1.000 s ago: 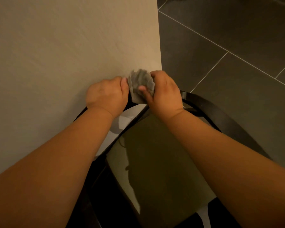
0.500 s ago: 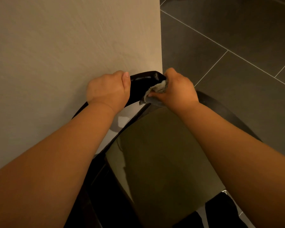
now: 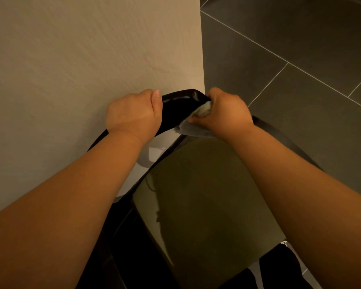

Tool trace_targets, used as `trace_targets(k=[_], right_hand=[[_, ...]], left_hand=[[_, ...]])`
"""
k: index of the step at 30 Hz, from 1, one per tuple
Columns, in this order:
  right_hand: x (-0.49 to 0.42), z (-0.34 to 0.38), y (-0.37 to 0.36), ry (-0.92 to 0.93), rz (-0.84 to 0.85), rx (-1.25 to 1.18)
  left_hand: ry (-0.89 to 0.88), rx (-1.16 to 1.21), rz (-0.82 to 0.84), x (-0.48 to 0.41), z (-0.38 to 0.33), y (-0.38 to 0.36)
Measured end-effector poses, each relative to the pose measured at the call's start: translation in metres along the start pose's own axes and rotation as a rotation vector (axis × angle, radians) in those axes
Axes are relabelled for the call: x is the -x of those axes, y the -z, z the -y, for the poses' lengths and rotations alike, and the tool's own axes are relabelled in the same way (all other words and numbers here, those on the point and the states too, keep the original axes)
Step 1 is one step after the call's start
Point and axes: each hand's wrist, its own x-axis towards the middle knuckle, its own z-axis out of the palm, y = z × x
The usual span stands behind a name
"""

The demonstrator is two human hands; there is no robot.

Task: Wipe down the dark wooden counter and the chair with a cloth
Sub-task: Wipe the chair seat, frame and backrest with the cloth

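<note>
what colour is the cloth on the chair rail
Grey: the crumpled fuzzy cloth, gripped by the right hand on the glossy black chair rail; head view.

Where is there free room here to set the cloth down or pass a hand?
The seat is bare, inside the curved back rail. The tiled floor to the right is open. It is crowded on the rail's top: the left hand grips it, the right hand presses the cloth against it, close beside the wall.

Two hands [image 3: 133,115] [image 3: 227,113]; one cloth [image 3: 196,130]; one chair [image 3: 181,101].
</note>
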Motion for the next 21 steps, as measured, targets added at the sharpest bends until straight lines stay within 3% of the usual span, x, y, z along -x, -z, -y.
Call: trace_targets(k=[4, 10, 13, 18, 21], right_hand=[[0.004, -0.021, -0.004, -0.132, -0.017, 0.192], [-0.005, 0.033, -0.002, 0.091, -0.089, -0.145], [-0.002, 0.032, 0.001, 0.085, -0.098, -0.251], [0.004, -0.013, -0.008, -0.062, -0.047, -0.006], [0.0, -0.006, -0.01, -0.042, -0.052, -0.084]], left_hand=[[0.004, 0.001, -0.014, 0.0, 0.001, -0.001], [0.0, 0.004, -0.037, -0.001, 0.001, -0.001], [0.01, -0.006, -0.022, 0.0, 0.0, -0.001], [-0.005, 0.001, -0.015, 0.001, 0.0, -0.002], [-0.004, 0.002, -0.026, 0.0, 0.0, -0.002]])
